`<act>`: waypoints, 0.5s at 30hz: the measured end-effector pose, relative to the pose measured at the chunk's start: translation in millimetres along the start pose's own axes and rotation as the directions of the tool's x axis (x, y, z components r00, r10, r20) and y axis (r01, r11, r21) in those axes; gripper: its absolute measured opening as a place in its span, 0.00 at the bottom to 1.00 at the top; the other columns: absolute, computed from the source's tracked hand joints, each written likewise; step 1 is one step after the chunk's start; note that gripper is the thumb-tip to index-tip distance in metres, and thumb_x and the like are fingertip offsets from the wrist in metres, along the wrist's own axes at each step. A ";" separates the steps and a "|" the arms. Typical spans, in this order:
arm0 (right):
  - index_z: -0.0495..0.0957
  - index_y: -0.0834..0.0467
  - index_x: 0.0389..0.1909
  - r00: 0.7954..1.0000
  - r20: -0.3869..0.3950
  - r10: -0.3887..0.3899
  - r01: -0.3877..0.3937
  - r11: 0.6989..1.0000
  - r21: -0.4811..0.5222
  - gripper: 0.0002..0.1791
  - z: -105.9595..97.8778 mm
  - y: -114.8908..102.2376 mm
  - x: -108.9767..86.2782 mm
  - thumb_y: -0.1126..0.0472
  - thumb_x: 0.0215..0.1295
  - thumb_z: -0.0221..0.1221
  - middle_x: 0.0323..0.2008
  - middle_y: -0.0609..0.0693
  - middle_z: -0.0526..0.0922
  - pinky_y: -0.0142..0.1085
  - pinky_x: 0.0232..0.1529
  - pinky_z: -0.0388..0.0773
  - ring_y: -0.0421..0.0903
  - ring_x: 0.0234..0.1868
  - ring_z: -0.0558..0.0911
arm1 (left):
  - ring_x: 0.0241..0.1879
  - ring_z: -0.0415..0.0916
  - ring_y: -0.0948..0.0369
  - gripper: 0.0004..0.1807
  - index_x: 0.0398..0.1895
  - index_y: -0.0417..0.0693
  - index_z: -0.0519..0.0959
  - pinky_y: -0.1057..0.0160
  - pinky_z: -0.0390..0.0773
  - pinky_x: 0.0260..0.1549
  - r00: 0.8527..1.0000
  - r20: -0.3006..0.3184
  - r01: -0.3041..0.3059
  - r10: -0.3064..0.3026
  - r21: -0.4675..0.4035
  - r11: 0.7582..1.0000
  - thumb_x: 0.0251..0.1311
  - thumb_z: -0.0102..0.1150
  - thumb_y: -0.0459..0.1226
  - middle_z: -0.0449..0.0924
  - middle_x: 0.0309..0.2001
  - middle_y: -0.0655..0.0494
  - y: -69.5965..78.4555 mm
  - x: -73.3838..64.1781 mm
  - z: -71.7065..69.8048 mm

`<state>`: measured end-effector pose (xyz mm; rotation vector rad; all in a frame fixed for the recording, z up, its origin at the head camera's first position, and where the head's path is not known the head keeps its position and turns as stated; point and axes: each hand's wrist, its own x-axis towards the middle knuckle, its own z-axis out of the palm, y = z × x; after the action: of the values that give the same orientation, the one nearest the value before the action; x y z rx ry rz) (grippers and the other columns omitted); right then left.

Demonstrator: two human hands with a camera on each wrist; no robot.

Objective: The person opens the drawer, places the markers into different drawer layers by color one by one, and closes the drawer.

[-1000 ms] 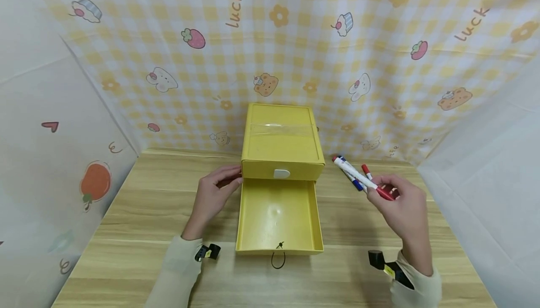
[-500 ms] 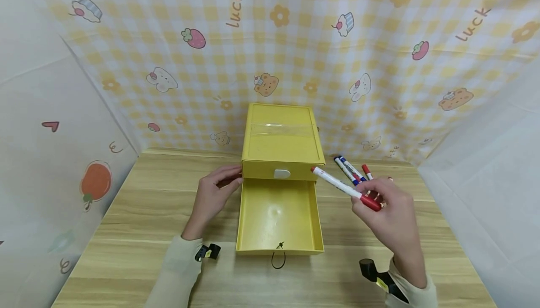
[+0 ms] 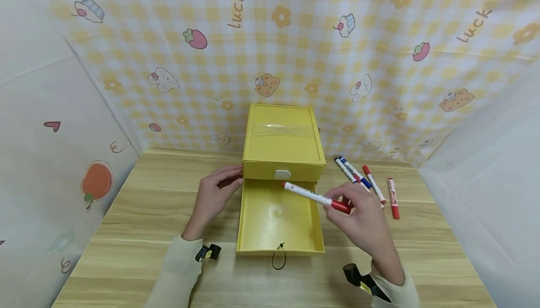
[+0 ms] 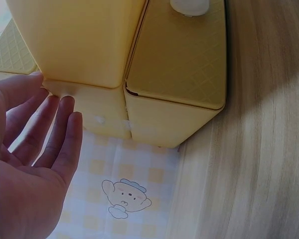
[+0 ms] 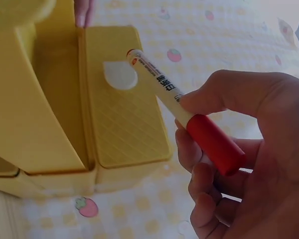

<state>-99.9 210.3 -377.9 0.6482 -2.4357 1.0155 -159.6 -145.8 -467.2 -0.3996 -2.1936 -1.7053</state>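
In the head view a yellow drawer box (image 3: 284, 139) stands at the back of the table, its lower drawer (image 3: 274, 223) pulled out with a bare bottom. My right hand (image 3: 358, 216) pinches a red-capped whiteboard marker (image 3: 310, 194) between thumb and fingers, its white barrel reaching left over the drawer's back right part. The right wrist view shows the red cap (image 5: 217, 144) toward my palm. At the box's left side, my left hand (image 3: 215, 193) rests with extended fingers; in the left wrist view the fingertips (image 4: 67, 103) are right at the yellow edge.
Right of the box lie two blue markers (image 3: 357, 173), a slim red marker (image 3: 374, 184) and a separate red marker (image 3: 393, 198). A black cord loop (image 3: 279, 260) hangs from the drawer front. Clear tape (image 3: 280, 130) crosses the box top. A checked cloth (image 3: 295, 41) hangs behind.
My right hand has carried the red marker left from the marker group to over the open drawer, uncovering the red marker at far right. My left hand has stayed at the box's side.
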 end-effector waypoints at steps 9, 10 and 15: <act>0.90 0.52 0.37 0.995 0.101 -0.019 0.023 0.999 -0.046 0.14 20.0 -2.4 2.2 0.71 0.56 0.81 0.29 0.35 0.78 0.30 0.24 0.69 0.36 0.29 0.72 | 0.56 0.88 0.48 0.14 0.57 0.36 0.90 0.69 0.86 0.53 1.000 0.000 0.016 -0.016 0.012 1.000 0.71 0.74 0.29 0.89 0.59 0.46 0.7 -0.2 -0.4; 0.91 0.52 0.37 0.993 0.117 -0.010 0.016 0.999 -0.050 0.14 21.8 -2.8 2.4 0.71 0.56 0.81 0.28 0.35 0.77 0.30 0.24 0.69 0.36 0.28 0.72 | 0.56 0.88 0.48 0.14 0.57 0.36 0.90 0.69 0.86 0.53 1.000 0.000 0.021 -0.020 0.015 1.000 0.71 0.74 0.29 0.89 0.59 0.46 0.8 -0.2 -0.3; 0.91 0.54 0.36 0.983 0.184 0.021 -0.008 0.997 -0.071 0.11 31.0 -3.8 2.8 0.69 0.58 0.82 0.30 0.37 0.80 0.31 0.25 0.69 0.36 0.28 0.70 | 0.56 0.88 0.48 0.14 0.57 0.36 0.90 0.69 0.86 0.53 1.000 -0.001 0.028 -0.028 0.019 0.999 0.71 0.74 0.30 0.89 0.59 0.46 1.2 -0.2 -0.1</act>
<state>-106.2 184.3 -394.3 0.7316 -2.6262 0.9071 -159.0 -145.6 -466.2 -0.3648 -2.2232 -1.6966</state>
